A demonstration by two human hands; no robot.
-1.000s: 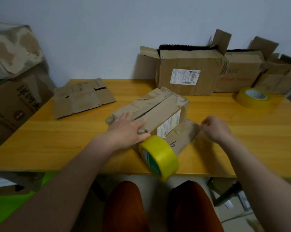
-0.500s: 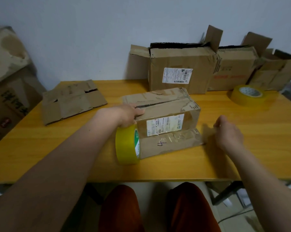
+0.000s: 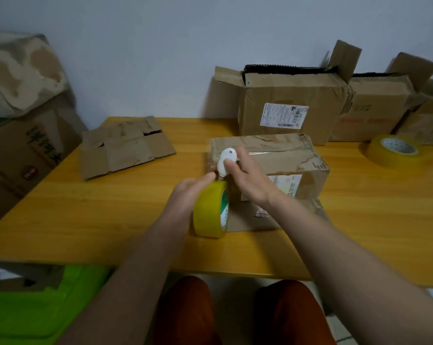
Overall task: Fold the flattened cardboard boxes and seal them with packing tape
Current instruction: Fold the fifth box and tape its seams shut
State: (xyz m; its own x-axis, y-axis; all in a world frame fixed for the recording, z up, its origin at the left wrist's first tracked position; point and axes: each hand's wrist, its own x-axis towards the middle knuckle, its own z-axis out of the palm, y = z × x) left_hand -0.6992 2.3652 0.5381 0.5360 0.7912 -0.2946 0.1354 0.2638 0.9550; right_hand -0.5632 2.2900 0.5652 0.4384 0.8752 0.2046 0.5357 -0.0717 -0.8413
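Wooden table (image 3: 86, 220): tape roll (image 3: 210, 210) under left hand (image 3: 188, 195), beside box (image 3: 285, 160)

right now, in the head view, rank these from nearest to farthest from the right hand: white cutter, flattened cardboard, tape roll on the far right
1. White cutter: held in the right hand, over the box's left end.
2. Flattened cardboard: lying on the table, to the left.
3. Tape roll on the far right: lying flat near the back right edge.
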